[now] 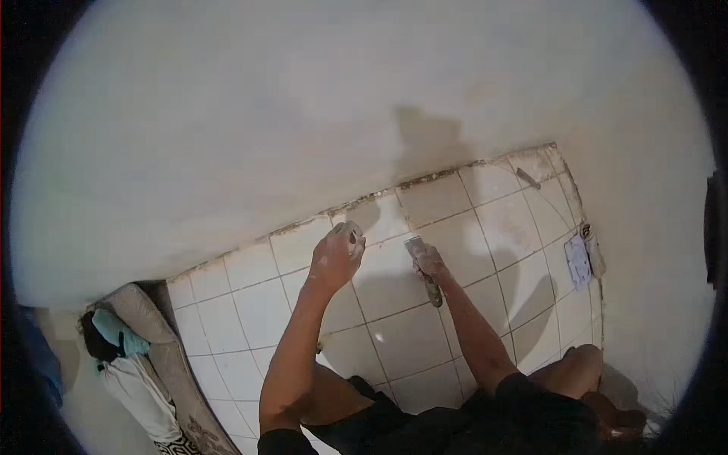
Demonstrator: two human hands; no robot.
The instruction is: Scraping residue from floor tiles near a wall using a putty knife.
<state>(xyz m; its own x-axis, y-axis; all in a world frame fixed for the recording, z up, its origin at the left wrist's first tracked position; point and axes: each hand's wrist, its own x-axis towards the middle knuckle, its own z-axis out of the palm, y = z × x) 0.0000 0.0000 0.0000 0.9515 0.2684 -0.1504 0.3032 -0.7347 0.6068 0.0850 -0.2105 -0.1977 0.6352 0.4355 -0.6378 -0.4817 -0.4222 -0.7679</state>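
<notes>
My right hand (pixel 429 262) is wrapped around a putty knife (pixel 414 244). Its flat metal blade points toward the wall, and the worn handle sticks out below my fist. To the left, my left hand (pixel 337 256) is raised above the floor tiles with its fingers curled in and whitish dust on the skin. Whether anything lies inside those curled fingers is hidden. Both hands are apart from each other and short of the pale wall (pixel 250 129). Rough, dark, chipped material runs along the joint (pixel 428 179) where wall and floor meet.
White square tiles (pixel 406 334) cover the floor. Near the far right corner lies a handled tool (pixel 528 179) beside a thin cord. A pale patterned cloth (pixel 578 262) lies by the right wall. At lower left, clothes (pixel 136 387) rest on a brownish cushion or mattress (pixel 189 402).
</notes>
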